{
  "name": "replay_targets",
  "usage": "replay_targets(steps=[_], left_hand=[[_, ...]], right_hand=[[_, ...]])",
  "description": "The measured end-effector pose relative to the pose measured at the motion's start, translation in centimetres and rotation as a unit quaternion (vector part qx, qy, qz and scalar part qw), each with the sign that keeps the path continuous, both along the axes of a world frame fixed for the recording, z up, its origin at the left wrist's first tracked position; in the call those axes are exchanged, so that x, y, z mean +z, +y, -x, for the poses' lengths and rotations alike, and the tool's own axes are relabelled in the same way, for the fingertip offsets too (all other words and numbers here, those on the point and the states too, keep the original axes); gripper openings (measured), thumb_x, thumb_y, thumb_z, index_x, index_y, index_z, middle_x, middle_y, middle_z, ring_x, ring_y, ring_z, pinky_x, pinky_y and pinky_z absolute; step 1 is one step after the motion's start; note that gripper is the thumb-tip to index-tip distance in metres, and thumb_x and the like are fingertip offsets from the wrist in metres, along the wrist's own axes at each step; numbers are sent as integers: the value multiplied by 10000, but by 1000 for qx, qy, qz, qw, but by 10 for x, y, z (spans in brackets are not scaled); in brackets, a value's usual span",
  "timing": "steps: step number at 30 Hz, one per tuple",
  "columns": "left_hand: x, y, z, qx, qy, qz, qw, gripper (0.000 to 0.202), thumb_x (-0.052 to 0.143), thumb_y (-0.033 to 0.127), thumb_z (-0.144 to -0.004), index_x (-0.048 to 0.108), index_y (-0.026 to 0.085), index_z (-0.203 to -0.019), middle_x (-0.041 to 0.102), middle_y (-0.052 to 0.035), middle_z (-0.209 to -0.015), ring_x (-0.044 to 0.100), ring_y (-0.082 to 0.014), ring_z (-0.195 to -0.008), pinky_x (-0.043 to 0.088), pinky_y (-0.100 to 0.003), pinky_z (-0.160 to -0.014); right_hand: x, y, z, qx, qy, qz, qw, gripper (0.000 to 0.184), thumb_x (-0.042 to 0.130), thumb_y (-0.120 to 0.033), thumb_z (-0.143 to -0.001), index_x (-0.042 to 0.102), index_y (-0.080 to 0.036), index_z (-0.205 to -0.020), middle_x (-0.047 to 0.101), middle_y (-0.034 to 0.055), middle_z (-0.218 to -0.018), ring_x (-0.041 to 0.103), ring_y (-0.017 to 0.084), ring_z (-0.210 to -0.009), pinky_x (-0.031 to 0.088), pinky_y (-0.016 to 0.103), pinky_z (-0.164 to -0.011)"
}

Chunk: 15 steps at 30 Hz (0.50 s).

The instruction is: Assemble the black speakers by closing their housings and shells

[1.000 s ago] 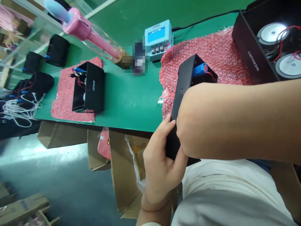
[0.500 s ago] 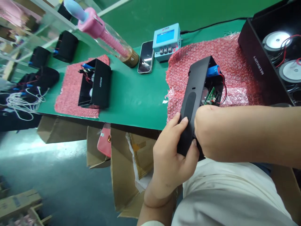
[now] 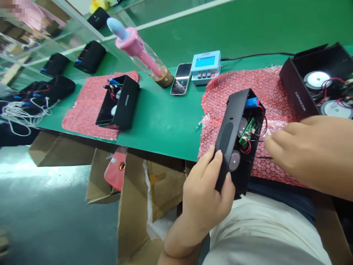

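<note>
My left hand (image 3: pixel 205 191) is wrapped round the lower end of a tilted black speaker housing (image 3: pixel 224 138), thumb at its open side. Inside the housing show a blue battery (image 3: pixel 252 102), a green circuit board (image 3: pixel 247 131), red wires and round speaker drivers (image 3: pixel 234 161). To the right of it, my right hand (image 3: pixel 300 147) is closed, with its fingertips pinching thin black wires (image 3: pixel 261 158) that run into the housing. Pink bubble wrap (image 3: pixel 234 82) lies beneath both.
Another open speaker housing (image 3: pixel 296 94) stands at the right, and one (image 3: pixel 129 105) at the left on bubble wrap. Behind are a blue meter (image 3: pixel 206 66), a phone (image 3: pixel 181 79) and a pink-capped bottle (image 3: pixel 146 59). Cardboard boxes (image 3: pixel 132 206) stand below the table edge.
My right hand has moved from over the housing's lower end to its right side, uncovering a driver and drawing black wires outward. My left hand keeps its hold; the view has shifted.
</note>
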State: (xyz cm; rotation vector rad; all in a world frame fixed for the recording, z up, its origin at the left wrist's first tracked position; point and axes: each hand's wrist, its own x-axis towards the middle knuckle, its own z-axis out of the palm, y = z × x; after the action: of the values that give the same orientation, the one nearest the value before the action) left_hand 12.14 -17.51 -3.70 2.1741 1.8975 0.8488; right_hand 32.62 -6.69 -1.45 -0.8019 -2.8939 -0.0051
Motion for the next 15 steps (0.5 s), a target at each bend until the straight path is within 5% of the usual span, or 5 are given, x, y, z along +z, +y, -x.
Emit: replay_targets(steps=[3, 9, 15], left_hand=[[8, 3, -3, -26, 57, -7, 998, 370, 528, 161, -800, 558, 74, -1159, 583, -206, -1210, 553, -271, -1151, 499, -389, -950], [18, 7, -23, -111, 82, -37, 990, 351, 483, 135, -786, 570, 1, -1098, 600, -209, -1180, 514, -267, -1179, 481, -383, -991], [9, 3, -38, -102, 131, -45, 985, 431, 470, 126, -783, 552, 10, -1191, 579, -170, -1254, 480, -274, -1216, 470, -379, -990]], right_hand=[[-8, 0, -28, 6, -56, -111, 992, 136, 493, -138, -522, 384, -219, -527, 402, 9, -450, 374, 138, -370, 150, 293, -469], [-21, -4, -32, -138, -214, 17, 967, 133, 609, -26, -657, 577, -153, -677, 588, 57, -587, 590, 211, -487, 254, 291, -438], [-26, -7, -25, -153, -174, -43, 972, 117, 684, -152, -689, 570, -141, -665, 575, 59, -553, 580, 233, -467, 293, 289, -409]])
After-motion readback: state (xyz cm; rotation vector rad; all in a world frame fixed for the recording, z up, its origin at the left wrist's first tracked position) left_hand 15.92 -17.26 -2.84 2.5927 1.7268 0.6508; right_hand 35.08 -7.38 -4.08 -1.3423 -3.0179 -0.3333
